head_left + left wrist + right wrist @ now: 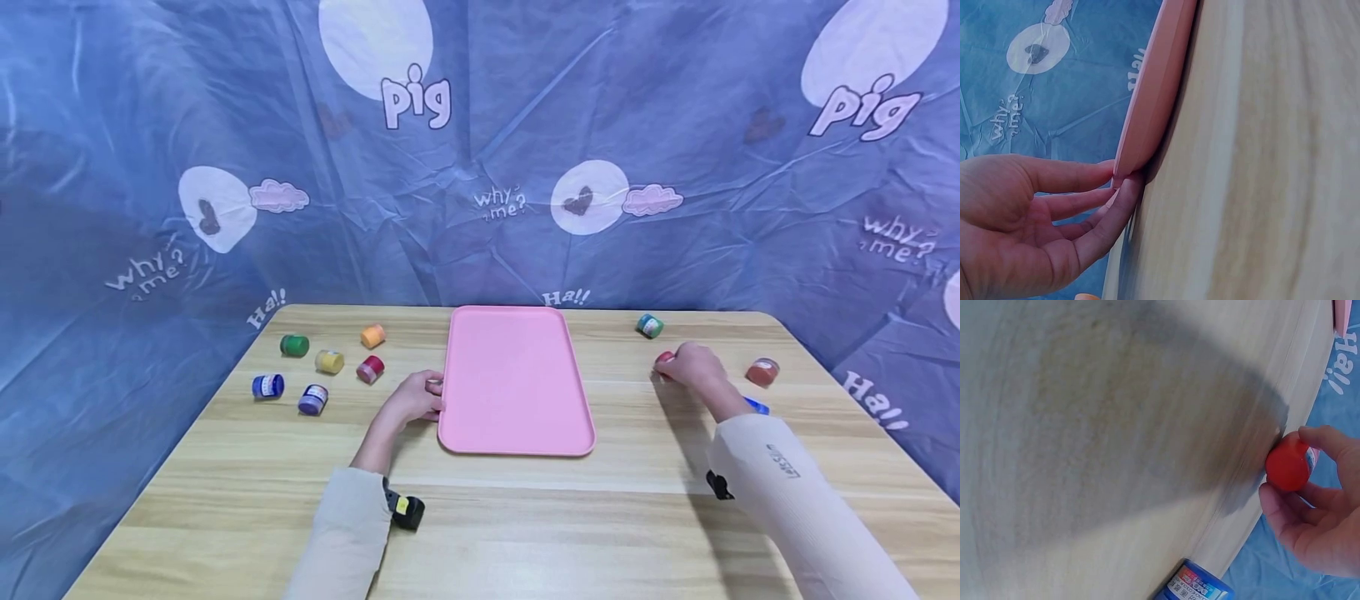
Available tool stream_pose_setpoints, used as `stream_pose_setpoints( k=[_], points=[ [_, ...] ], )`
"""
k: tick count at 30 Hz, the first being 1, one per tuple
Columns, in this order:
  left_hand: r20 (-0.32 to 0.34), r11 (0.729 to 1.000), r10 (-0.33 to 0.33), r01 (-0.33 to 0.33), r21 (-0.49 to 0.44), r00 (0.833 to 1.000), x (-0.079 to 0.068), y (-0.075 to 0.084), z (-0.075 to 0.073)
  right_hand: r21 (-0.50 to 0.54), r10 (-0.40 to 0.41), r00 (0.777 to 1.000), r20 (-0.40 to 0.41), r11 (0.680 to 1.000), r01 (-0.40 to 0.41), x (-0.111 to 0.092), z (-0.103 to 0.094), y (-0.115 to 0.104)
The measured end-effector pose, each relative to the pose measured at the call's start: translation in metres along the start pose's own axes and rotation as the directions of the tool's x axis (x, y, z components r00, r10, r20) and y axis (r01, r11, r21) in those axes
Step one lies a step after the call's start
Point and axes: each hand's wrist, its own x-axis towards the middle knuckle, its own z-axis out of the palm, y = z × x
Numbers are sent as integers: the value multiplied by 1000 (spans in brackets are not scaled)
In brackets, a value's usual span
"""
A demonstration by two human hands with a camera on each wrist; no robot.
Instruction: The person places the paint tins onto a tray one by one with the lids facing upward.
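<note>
A pink rectangular tray (516, 379) lies flat in the middle of the table. At its left edge my left hand (414, 397) pinches the rim; in the left wrist view the thumb is above the tray rim (1150, 103) and the fingers are under it. Over on the right, my right hand (695, 367) holds a small red paint jar (664, 357) between thumb and fingers. In the right wrist view the red jar (1287, 464) lies on its side, close over the wood. A blue paint jar (1192, 584) with a printed label lies near that hand.
Left of the tray lie several jars: green (295, 345), yellow (330, 361), orange (372, 336), dark red (371, 369), blue (267, 386) and purple (313, 400). On the right are a teal jar (650, 326) and a reddish-brown jar (763, 372). A blue printed cloth (510, 150) hangs behind.
</note>
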Motion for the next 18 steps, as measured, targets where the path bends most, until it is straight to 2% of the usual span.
stream_pose_setpoints(
  k=[6,14,18],
  points=[
    [-8,1000,-2,2,2,1000,-1,2,1,2,-73,995,-65,997,74,-1,2,2],
    [0,1000,24,-24,12,1000,-5,3,1,7,-93,993,-74,996,94,-2,2,1],
    [-6,1000,4,-4,17,1000,1,-1,1,5,-132,986,-101,991,133,-4,0,-3]
  ],
)
